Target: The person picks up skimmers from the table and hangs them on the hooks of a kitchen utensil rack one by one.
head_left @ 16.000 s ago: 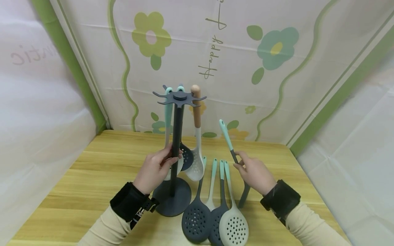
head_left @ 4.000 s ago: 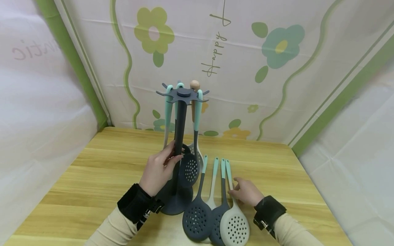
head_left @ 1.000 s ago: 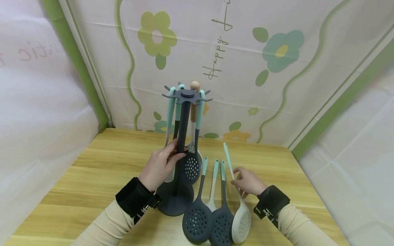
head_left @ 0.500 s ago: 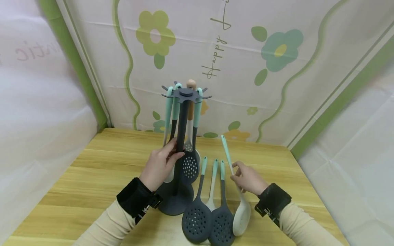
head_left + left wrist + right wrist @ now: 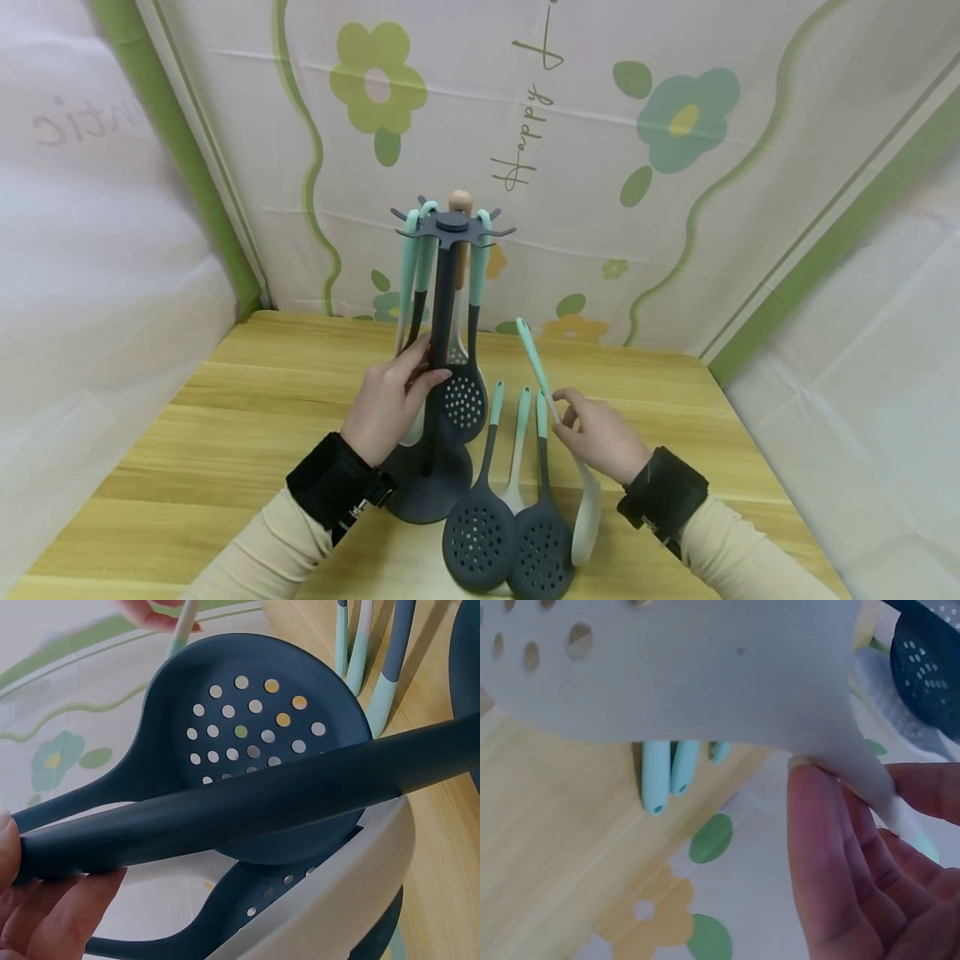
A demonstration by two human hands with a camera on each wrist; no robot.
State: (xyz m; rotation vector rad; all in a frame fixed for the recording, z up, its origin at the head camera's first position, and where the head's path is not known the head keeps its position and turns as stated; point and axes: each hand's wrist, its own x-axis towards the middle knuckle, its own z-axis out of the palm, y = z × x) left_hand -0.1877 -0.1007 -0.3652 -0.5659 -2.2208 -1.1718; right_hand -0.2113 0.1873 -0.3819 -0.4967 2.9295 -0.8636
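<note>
My left hand (image 5: 390,404) grips the pole of a dark utensil stand (image 5: 442,308), which stands upright on its round base. My right hand (image 5: 603,437) pinches the neck of a pale grey skimmer (image 5: 587,525) with a mint handle, raised and tilted beside the stand. Its perforated bowl fills the top of the right wrist view. From the stand's hooks hang a dark skimmer (image 5: 462,404) at the front, other mint-handled utensils, and one with a wooden handle (image 5: 461,265). The left hand partly hides the lower ends of those at the left.
On the wooden table (image 5: 247,417) lie two dark skimmers, one at the left (image 5: 477,537) and one at the right (image 5: 542,550), with a pale utensil (image 5: 515,498) partly beneath them. A flowered curtain (image 5: 570,242) closes off the back; white cloth walls flank the table.
The dark mint-handled utensil once in my right hand now hangs on the stand. The right hand has since lifted the pale skimmer, its handle swinging left. The left hand keeps gripping the pole.
</note>
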